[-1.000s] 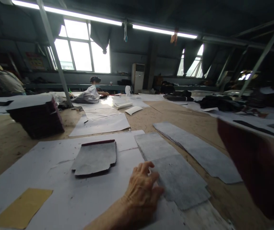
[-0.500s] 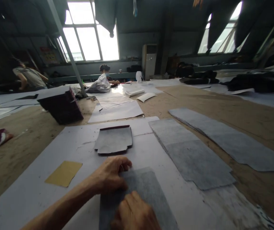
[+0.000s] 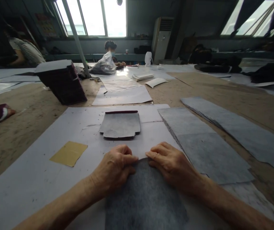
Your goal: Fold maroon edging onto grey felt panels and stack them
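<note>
Dark grey felt sheet (image 3: 146, 201) flat on white paper (image 3: 31, 179) at the near edge of the tabletop (image 3: 17, 127). Far edge pinned by left hand (image 3: 116, 169) and right hand (image 3: 172, 164), fingers curled and pressing down, gripping nothing. Just beyond: smaller grey notched piece (image 3: 120, 125). Left: yellow card (image 3: 69, 153). Right: overlapping grey sheets (image 3: 199, 143).

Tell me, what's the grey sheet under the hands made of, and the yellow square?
The grey sheet looks like felt or fuzzy fabric backing: matte, mottled, soft-edged. The yellow square looks like thin card or paper, flat and plain, though sandpaper is possible.
</note>
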`<state>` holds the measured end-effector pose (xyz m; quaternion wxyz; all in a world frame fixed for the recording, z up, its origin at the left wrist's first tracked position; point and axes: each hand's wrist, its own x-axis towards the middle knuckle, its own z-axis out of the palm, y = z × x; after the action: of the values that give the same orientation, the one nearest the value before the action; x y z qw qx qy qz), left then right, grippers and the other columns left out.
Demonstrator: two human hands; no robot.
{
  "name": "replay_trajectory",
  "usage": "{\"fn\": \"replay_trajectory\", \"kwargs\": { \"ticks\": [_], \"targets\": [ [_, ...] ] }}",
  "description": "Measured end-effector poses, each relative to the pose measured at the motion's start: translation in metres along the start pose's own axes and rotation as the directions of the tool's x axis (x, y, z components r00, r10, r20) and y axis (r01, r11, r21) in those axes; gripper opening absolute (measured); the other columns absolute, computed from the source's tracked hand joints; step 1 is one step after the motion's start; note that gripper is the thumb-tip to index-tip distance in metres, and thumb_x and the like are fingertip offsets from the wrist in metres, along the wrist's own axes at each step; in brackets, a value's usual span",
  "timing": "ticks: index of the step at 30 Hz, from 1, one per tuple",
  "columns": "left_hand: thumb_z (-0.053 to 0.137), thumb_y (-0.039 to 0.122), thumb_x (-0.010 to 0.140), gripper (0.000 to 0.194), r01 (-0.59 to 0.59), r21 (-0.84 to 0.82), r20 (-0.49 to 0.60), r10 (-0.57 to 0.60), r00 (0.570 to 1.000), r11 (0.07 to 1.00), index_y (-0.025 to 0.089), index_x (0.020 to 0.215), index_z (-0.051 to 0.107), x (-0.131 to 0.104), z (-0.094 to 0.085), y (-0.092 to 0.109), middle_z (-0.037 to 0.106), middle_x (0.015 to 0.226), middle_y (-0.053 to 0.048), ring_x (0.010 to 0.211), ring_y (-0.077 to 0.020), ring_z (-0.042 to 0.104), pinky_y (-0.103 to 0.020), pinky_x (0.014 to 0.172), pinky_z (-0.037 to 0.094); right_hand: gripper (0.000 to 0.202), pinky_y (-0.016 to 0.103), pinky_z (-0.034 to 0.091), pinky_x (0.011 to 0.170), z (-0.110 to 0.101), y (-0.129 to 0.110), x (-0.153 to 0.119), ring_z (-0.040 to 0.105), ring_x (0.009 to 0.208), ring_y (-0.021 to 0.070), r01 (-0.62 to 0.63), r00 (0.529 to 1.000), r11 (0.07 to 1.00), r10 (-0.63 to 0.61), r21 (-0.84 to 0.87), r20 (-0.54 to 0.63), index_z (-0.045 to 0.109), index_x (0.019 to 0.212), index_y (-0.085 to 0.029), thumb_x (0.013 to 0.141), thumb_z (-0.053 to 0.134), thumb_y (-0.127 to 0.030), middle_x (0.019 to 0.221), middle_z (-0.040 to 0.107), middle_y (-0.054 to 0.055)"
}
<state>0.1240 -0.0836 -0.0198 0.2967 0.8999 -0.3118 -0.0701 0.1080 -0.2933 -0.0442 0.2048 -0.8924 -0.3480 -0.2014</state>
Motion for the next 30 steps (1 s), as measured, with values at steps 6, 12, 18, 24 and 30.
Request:
{"fn": "replay_trajectory", "kwargs": {
  "ticks": [6,12,18,24,30],
  "targets": [
    [0.036,0.004,0.083,0.032,-0.304,0.223,-0.108,0.334,0.936,0.926,0.012,0.103,0.059,-0.008,0.012,-0.003,0.051,0.086,-0.007,0.076,-0.0158,0.044,-0.032,0.067,0.047,0.022,0.035,0.049,0.069,-0.004,0.002,-0.006,0.048,0.083,0.0192,0.118,0.991,0.984,-0.125,-0.13,-0.051,0.062,0.097,-0.008,0.083,0.046,-0.006,0.088,0.057,0.012],
    [0.028,0.002,0.085,0.034,-0.383,0.373,-0.03,0.424,0.905,0.845,0.008,0.109,0.052,-0.008,0.013,-0.005,0.051,0.085,-0.008,0.078,-0.0179,0.043,-0.035,0.068,0.049,0.023,0.033,0.051,0.065,-0.011,0.007,-0.009,0.049,0.078,0.0183,0.263,0.962,0.945,-0.272,-0.197,-0.018,0.059,0.099,-0.001,0.084,0.042,-0.003,0.079,0.058,0.011],
    [0.028,0.009,0.09,0.028,-0.442,0.457,0.044,0.476,0.878,0.772,0.006,0.107,0.051,-0.008,0.01,-0.004,0.05,0.084,-0.008,0.074,-0.0169,0.043,-0.034,0.066,0.048,0.027,0.031,0.052,0.066,-0.017,0.007,-0.012,0.053,0.079,0.017,0.333,0.943,0.913,-0.326,-0.235,0.071,0.055,0.107,-0.001,0.088,0.036,-0.006,0.081,0.061,0.009],
    [0.033,0.008,0.088,0.026,-0.475,0.506,0.06,0.52,0.852,0.72,0.002,0.107,0.05,-0.007,0.009,-0.002,0.051,0.081,-0.009,0.071,-0.0169,0.044,-0.033,0.063,0.047,0.028,0.035,0.052,0.068,-0.017,0.008,-0.01,0.054,0.079,0.0179,0.392,0.919,0.889,-0.365,-0.235,0.151,0.053,0.109,0.0,0.087,0.038,-0.004,0.086,0.062,0.01],
    [0.029,0.008,0.09,0.028,-0.464,0.507,0.017,0.531,0.848,0.726,0.003,0.107,0.05,-0.008,0.012,-0.003,0.051,0.079,-0.008,0.072,-0.0165,0.044,-0.032,0.063,0.048,0.028,0.034,0.051,0.073,-0.016,0.007,-0.011,0.053,0.088,0.0179,0.351,0.935,0.909,-0.329,-0.225,0.129,0.055,0.107,-0.004,0.089,0.034,-0.006,0.095,0.061,0.01]
  ]
}}
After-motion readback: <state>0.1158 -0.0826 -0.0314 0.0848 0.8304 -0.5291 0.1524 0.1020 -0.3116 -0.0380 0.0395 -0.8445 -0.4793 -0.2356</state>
